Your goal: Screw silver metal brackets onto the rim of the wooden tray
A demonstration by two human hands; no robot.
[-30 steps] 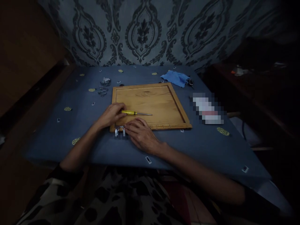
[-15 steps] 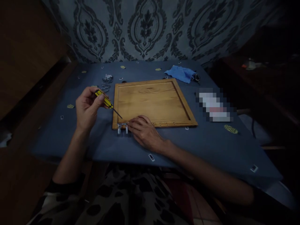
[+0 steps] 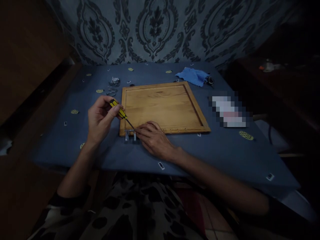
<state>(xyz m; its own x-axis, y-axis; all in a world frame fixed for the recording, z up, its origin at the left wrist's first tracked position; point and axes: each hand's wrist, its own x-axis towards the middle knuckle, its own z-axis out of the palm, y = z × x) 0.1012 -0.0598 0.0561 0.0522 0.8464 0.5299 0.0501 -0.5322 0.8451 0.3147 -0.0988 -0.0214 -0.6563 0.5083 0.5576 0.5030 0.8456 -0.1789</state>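
Note:
In my left hand point(image 3: 98, 118) is a yellow-and-black screwdriver point(image 3: 118, 109), gripped by its handle and slanting down to the right. Its tip meets the right end of a small metal hinge point(image 3: 130, 131) on the near edge of a framed wooden panel point(image 3: 160, 106). Two metal legs of the hinge jut out over the panel's near side. My right hand point(image 3: 156, 140) lies over that edge, fingers pressed together and tips against the hinge beside the screwdriver tip. Whatever those fingertips pinch is too small to make out. Small holes dot the near frame strip.
Several loose metal parts point(image 3: 113, 85) lie beyond the panel's left corner. A blue cloth point(image 3: 192, 76) with a dark object beside it sits at the back right. Right of the panel is a blurred-out pale item point(image 3: 228, 111). The table point(image 3: 105, 153) has a blue patterned cover.
My left hand has moved right and slightly down, bringing the screwdriver tip from above the panel onto the hinge's right end. My right hand has stayed in place.

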